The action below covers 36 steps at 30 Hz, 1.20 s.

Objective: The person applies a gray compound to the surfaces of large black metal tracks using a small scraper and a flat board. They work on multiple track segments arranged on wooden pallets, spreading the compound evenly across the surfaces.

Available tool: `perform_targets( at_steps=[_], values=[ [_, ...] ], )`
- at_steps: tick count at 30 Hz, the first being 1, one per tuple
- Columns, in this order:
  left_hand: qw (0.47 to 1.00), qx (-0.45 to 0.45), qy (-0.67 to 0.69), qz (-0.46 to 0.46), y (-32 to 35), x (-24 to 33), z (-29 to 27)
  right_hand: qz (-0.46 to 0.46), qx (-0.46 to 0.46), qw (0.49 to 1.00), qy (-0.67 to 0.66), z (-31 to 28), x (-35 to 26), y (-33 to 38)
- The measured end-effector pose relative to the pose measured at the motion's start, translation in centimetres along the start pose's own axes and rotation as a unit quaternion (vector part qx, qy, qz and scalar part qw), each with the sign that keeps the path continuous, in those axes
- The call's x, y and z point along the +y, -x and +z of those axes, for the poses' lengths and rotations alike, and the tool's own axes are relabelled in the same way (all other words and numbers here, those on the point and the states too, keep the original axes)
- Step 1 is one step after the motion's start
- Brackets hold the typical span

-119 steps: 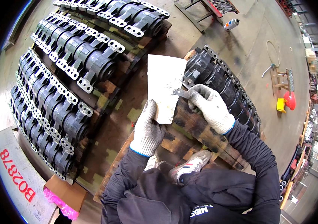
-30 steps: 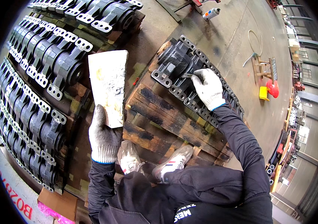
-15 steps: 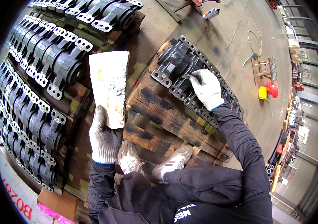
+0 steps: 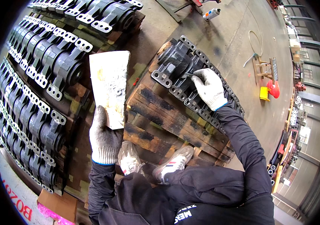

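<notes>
My gloved left hand (image 4: 106,141) grips the lower end of a white board (image 4: 107,75). Lumpy white paste, yellowish in patches, covers part of its face. My gloved right hand (image 4: 209,89) pinches a thin metal spatula (image 4: 187,74), whose tip is at the surface of a black cast machine part (image 4: 178,59). That part is long and ribbed, with hole-pierced lugs along both sides, and it lies on a wooden pallet (image 4: 156,112). A light grey patch shows on its far end. My right hand hides some of its middle.
Rows of similar black castings (image 4: 51,60) stand on pallets at left. A spray can (image 4: 211,14) is on the floor at the back. Farther right are a wooden stand (image 4: 266,69), a red helmet-like object (image 4: 274,90) and a yellow container (image 4: 264,93). A cardboard box (image 4: 60,204) sits lower left.
My right hand has shifted very slightly right with the spatula, still over the black part. The left hand and the board stay almost in place.
</notes>
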<state>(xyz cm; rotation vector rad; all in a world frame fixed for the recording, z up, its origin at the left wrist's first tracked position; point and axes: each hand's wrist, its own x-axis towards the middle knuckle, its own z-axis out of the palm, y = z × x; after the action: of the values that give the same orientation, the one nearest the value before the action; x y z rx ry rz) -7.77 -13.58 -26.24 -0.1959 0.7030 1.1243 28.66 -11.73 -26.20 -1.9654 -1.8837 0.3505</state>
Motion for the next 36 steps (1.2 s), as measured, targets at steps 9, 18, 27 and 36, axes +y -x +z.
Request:
perform_targets(
  at_steps=[9,18,27,36],
  values=[
    [1.000,-0.004,-0.024,0.007,-0.1,-0.2,0.0,-0.017,-0.005,0.998,0.057,0.1,-0.1,-0.2],
    [1.000,0.003,-0.012,0.014,-0.2,0.3,-0.3,-0.001,0.013,0.998,-0.055,-1.2,-0.9,0.2],
    [0.999,-0.003,-0.045,0.015,-0.6,-0.4,-0.6,-0.168,0.019,0.984,0.062,-2.7,-0.6,0.5],
    [0.999,0.015,-0.046,0.020,-0.5,-0.4,-0.4,-0.080,-0.006,0.997,-0.014,-2.3,-0.3,0.9]
  ],
)
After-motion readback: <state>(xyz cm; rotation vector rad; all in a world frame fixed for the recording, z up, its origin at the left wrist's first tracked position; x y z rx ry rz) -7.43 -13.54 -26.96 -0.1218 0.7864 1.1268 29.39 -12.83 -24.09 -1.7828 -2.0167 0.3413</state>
